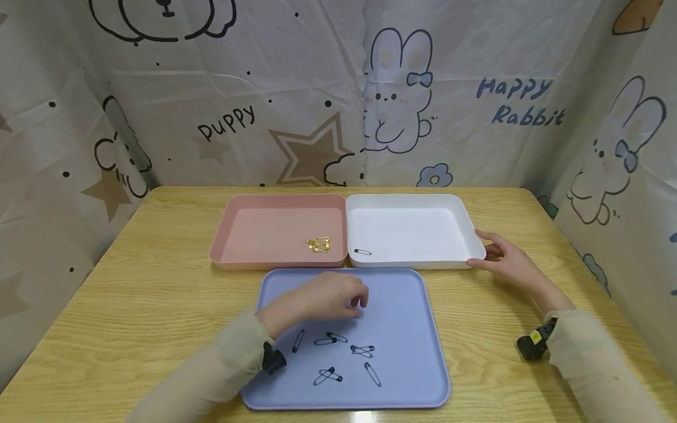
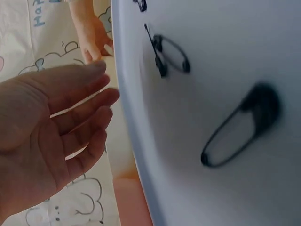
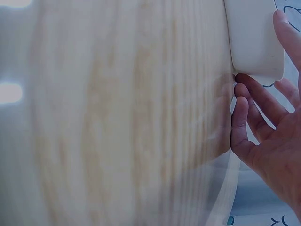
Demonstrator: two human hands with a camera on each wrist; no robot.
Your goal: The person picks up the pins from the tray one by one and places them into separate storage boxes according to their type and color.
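My left hand (image 1: 334,295) hovers above the blue tray (image 1: 402,317), its fingers loosely bent and nothing between them. Several black safety pins (image 1: 372,374) lie on that tray below it, some singly and some crossed in pairs. The left wrist view shows one safety pin (image 2: 242,125) up close, apart from the fingers. My right hand (image 1: 510,264) holds the front right corner of the white tray (image 1: 412,263), thumb at the front and fingers along the right side. One black safety pin (image 1: 362,252) rests inside the white tray, near its front left corner.
A pink tray (image 1: 264,235) stands left of the white one, side against side, with a small heap of gold safety pins (image 1: 319,244) in it. All the trays sit on a wooden table (image 1: 158,305). A printed curtain (image 1: 307,88) hangs behind and at both sides.
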